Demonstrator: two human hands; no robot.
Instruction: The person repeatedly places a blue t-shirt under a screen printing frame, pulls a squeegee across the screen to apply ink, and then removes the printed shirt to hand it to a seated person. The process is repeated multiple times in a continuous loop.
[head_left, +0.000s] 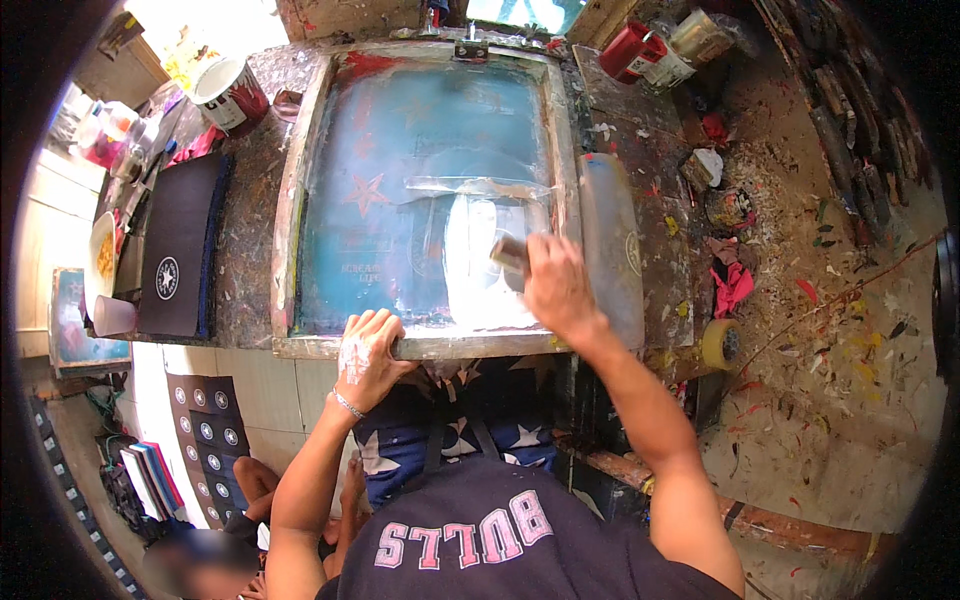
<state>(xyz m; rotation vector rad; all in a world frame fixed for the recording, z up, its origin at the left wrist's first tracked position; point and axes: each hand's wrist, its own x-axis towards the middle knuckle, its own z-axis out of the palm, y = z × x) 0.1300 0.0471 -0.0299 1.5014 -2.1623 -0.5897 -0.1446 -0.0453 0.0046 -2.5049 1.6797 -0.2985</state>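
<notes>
A silk-screen frame (450, 347) with worn wooden sides lies flat on the bench in front of me. Its blue mesh (370, 265) carries star shapes, and white ink (468, 285) is spread over the lower right part. My right hand (558, 288) is closed around a squeegee (509, 254) with a wooden handle, over the inked area; the blade edge is hard to make out. At the frame's near edge, my left hand (367, 358) has its fingers curled over the wood. A metal hinge (470, 48) sits at the far side.
Left of the frame lies a stack of dark printed sheets (185, 240), with a paint bucket (228, 95) behind and a cup (114, 316) beside. To the right are a tape roll (719, 346) and a red can (632, 52). Another person (255, 490) sits low at left.
</notes>
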